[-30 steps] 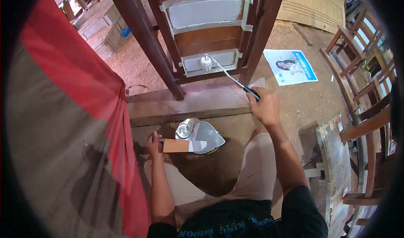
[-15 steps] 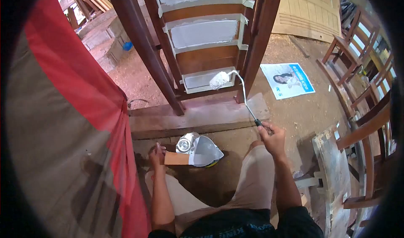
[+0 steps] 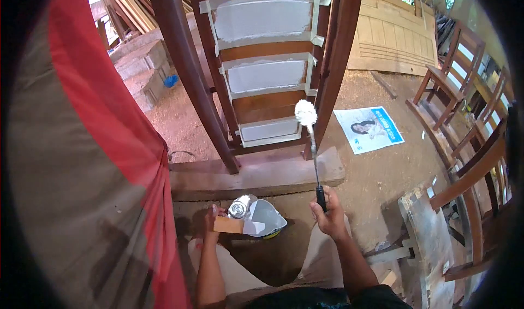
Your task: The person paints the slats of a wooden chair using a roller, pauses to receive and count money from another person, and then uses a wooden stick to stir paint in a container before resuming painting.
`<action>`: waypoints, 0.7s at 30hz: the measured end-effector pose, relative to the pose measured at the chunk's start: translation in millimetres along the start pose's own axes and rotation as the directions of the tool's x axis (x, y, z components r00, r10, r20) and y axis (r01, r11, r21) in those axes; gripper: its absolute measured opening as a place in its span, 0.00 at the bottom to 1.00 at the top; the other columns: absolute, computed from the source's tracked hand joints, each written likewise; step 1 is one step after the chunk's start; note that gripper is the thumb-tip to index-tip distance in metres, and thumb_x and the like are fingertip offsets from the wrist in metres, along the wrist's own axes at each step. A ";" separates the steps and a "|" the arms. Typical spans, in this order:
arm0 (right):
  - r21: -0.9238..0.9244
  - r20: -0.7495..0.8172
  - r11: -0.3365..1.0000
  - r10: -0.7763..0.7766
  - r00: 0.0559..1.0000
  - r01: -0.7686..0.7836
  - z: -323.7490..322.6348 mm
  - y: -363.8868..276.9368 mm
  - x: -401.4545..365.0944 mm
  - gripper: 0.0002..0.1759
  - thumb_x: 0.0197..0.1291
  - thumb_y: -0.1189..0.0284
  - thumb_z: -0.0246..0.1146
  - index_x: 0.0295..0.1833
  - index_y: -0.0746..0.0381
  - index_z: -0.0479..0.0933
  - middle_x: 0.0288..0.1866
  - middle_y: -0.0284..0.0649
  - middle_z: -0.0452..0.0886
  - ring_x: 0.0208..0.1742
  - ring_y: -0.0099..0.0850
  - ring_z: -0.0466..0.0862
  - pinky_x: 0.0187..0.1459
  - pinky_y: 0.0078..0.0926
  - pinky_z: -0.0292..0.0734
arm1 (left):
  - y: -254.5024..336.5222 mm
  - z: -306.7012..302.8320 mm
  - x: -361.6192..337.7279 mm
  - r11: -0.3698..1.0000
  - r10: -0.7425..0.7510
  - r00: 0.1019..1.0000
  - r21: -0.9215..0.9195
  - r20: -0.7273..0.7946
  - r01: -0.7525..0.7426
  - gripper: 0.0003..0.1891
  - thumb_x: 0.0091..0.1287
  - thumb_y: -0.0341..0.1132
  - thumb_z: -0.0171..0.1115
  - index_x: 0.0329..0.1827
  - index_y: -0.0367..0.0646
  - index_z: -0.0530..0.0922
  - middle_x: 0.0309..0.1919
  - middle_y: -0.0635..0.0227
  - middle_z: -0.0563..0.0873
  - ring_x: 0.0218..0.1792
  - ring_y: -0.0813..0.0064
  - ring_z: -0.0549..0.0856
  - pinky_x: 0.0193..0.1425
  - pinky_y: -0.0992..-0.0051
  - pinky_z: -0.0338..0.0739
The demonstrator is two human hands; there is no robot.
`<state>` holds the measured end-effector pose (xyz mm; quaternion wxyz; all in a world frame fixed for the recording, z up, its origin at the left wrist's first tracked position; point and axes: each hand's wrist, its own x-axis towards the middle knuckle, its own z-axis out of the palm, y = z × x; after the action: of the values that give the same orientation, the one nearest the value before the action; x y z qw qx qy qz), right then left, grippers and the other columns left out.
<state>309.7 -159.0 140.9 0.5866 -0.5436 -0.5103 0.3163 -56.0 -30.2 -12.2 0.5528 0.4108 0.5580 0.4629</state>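
My right hand (image 3: 329, 216) is wrapped around the black handle of a small paint roller (image 3: 305, 113). The roller's fluffy white head points up, in front of the lower right of a dark wooden frame (image 3: 337, 63). White-painted panels (image 3: 266, 78) edged with masking tape run up that frame. My left hand (image 3: 212, 219) is closed at the end of a flat wooden piece (image 3: 228, 225), its grip partly hidden. This piece runs to a grey container (image 3: 266, 215) with white paint on its near side. A silver can (image 3: 239, 207) is beside the container.
The frame stands on a thick wooden beam (image 3: 262, 177). Red and brown cloth (image 3: 103, 145) hangs close on my left. A printed poster (image 3: 369, 129) lies on the ground to the right. Wooden chairs (image 3: 450, 79) and a paint-stained board (image 3: 428, 232) are at the right.
The roller head has left the lowest panel and turned upright, now to its upper right. My right hand has shifted left and down. The view has tilted up slightly.
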 end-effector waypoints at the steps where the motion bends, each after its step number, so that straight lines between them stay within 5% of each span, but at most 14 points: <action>1: -0.241 -0.105 0.936 -0.289 0.952 0.258 6.5 1.2 6.5 0.24 0.67 0.78 0.62 0.67 0.68 0.68 0.45 0.43 0.82 0.43 0.32 0.84 0.48 0.29 0.80 | -8.5 -2.7 2.4 0.999 0.027 1.000 -0.044 -0.012 -0.027 0.29 0.72 0.61 0.57 0.37 0.39 0.81 0.27 0.64 0.84 0.27 0.72 0.84 0.33 0.69 0.80; 4: -0.511 -0.102 0.808 -0.396 0.913 0.293 17.2 -36.9 23.8 0.27 0.67 0.77 0.62 0.70 0.68 0.66 0.56 0.56 0.81 0.54 0.49 0.85 0.57 0.39 0.79 | -25.7 -10.5 12.4 0.993 0.100 0.993 -0.054 -0.058 -0.103 0.28 0.73 0.61 0.56 0.36 0.40 0.81 0.27 0.65 0.84 0.28 0.73 0.84 0.34 0.70 0.78; 5: -0.407 -0.108 0.870 -0.346 0.932 0.276 21.5 -47.4 28.8 0.28 0.66 0.77 0.60 0.70 0.68 0.66 0.62 0.60 0.78 0.59 0.57 0.81 0.58 0.44 0.78 | -19.2 -10.8 7.9 0.992 0.128 0.989 0.020 -0.080 -0.127 0.29 0.73 0.62 0.55 0.36 0.41 0.81 0.27 0.66 0.83 0.28 0.73 0.84 0.34 0.71 0.78; 8: -0.455 -0.045 0.797 -0.465 0.884 0.396 34.4 -73.3 50.9 0.29 0.65 0.78 0.59 0.72 0.68 0.65 0.63 0.58 0.77 0.59 0.57 0.81 0.57 0.42 0.79 | -19.2 -17.2 12.3 0.979 0.159 0.983 0.140 -0.091 -0.145 0.31 0.73 0.63 0.52 0.35 0.39 0.81 0.26 0.67 0.82 0.28 0.74 0.82 0.35 0.70 0.75; 12: -0.380 -0.144 0.806 -0.535 0.832 0.453 45.1 -104.5 86.4 0.29 0.65 0.81 0.59 0.72 0.65 0.68 0.51 0.55 0.80 0.47 0.52 0.83 0.47 0.39 0.79 | -42.9 -32.3 25.2 0.955 0.146 0.980 0.278 -0.135 -0.104 0.33 0.73 0.65 0.51 0.34 0.38 0.81 0.26 0.69 0.82 0.29 0.77 0.80 0.35 0.70 0.74; 13: -0.395 -0.196 0.768 -0.607 0.770 0.505 49.3 -102.8 98.0 0.28 0.65 0.83 0.59 0.72 0.68 0.69 0.43 0.52 0.81 0.42 0.44 0.83 0.47 0.34 0.78 | -34.0 -31.2 19.3 0.951 0.149 0.982 0.290 -0.118 -0.110 0.33 0.73 0.64 0.51 0.34 0.38 0.81 0.26 0.69 0.82 0.29 0.77 0.80 0.35 0.70 0.74; 18: -0.373 -0.287 0.791 -0.595 0.751 0.484 53.3 -108.6 126.0 0.28 0.64 0.83 0.59 0.71 0.68 0.70 0.46 0.54 0.81 0.43 0.46 0.83 0.46 0.36 0.78 | -29.2 -33.2 12.7 0.974 0.188 0.982 0.131 -0.031 -0.183 0.32 0.74 0.63 0.51 0.34 0.39 0.82 0.27 0.69 0.84 0.30 0.77 0.82 0.36 0.69 0.75; 21: -0.395 -0.311 0.761 -0.638 0.705 0.514 55.4 -104.4 135.7 0.28 0.64 0.82 0.59 0.71 0.67 0.70 0.44 0.56 0.81 0.41 0.51 0.84 0.42 0.39 0.80 | -32.9 -34.8 14.8 0.966 0.150 0.981 0.228 -0.126 -0.119 0.32 0.74 0.63 0.51 0.35 0.39 0.84 0.26 0.66 0.85 0.31 0.74 0.83 0.38 0.69 0.76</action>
<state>276.1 -37.7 269.5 0.6703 -0.4869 -0.5531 -0.0875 -89.7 -25.7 -49.0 0.4300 0.4722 0.6145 0.4631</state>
